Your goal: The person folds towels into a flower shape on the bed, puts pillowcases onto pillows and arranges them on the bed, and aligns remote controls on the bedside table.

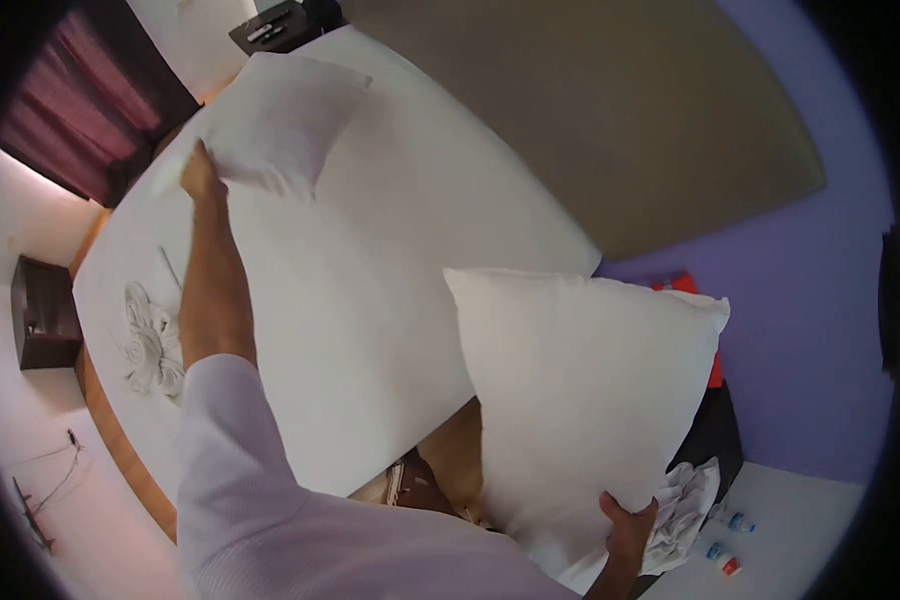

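Observation:
My left arm reaches far across the bed [350, 300]. At its end, my left hand [202, 175] is closed at the near corner of a white pillow [280, 120] that lies on the white sheet; its fingers show only in part. Nearer to me, a second white pillow [585, 380] is held up beside the bed's edge. My right hand [630, 525] grips its lower right edge, thumb on the front face, the other fingers partly hidden. A white cloth folded like a flower [148, 345] lies on the bed left of my arm.
A brown headboard panel [610, 110] borders the bed. Crumpled white cloth [685, 510] rests on a dark surface near my right hand, with small bottles [725, 560] beyond. Dark bedside furniture [280, 28] stands at the far corner, and a dark red curtain [80, 110] hangs at upper left.

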Tool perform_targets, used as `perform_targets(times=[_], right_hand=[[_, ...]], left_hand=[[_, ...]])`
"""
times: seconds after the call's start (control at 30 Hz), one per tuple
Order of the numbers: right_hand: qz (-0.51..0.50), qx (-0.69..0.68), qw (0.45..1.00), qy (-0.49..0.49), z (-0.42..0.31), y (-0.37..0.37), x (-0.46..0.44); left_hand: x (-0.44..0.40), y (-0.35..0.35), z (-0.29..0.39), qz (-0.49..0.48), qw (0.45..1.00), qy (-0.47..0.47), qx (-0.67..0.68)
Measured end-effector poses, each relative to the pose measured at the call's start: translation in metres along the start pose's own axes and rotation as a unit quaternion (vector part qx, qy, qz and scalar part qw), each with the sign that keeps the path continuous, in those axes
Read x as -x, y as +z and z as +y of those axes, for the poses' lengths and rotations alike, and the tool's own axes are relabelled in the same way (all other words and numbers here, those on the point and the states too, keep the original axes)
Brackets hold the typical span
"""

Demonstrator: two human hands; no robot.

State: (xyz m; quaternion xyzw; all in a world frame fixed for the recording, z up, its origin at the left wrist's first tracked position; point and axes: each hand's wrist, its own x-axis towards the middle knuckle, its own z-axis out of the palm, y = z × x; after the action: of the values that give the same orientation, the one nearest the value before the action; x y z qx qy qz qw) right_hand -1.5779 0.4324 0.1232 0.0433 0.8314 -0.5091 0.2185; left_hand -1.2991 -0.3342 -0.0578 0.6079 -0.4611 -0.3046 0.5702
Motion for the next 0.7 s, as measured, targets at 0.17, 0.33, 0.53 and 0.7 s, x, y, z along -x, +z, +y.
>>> perform_targets(times=[0.17,0.33,0.53,0.7], right_hand=[[-0.058,0.014,0.994,0.087,-0.054,0.072,-0.025],[-0.234,-0.071,0.96,0.136,-0.07,0.132,-0.081],[-0.391,-0.154,0.891,0.17,-0.022,0.234,-0.199],[-0.323,-0.068,0.932,0.15,0.06,0.295,-0.248]], left_hand=[[0.093,0.001,-0.132,-0.031,0.974,-0.21,0.075],[0.239,-0.036,-0.151,-0.278,0.872,-0.362,0.176],[0.425,-0.141,-0.15,-0.476,0.714,-0.412,0.306],[0.427,-0.102,-0.11,-0.382,0.831,-0.405,-0.002]])
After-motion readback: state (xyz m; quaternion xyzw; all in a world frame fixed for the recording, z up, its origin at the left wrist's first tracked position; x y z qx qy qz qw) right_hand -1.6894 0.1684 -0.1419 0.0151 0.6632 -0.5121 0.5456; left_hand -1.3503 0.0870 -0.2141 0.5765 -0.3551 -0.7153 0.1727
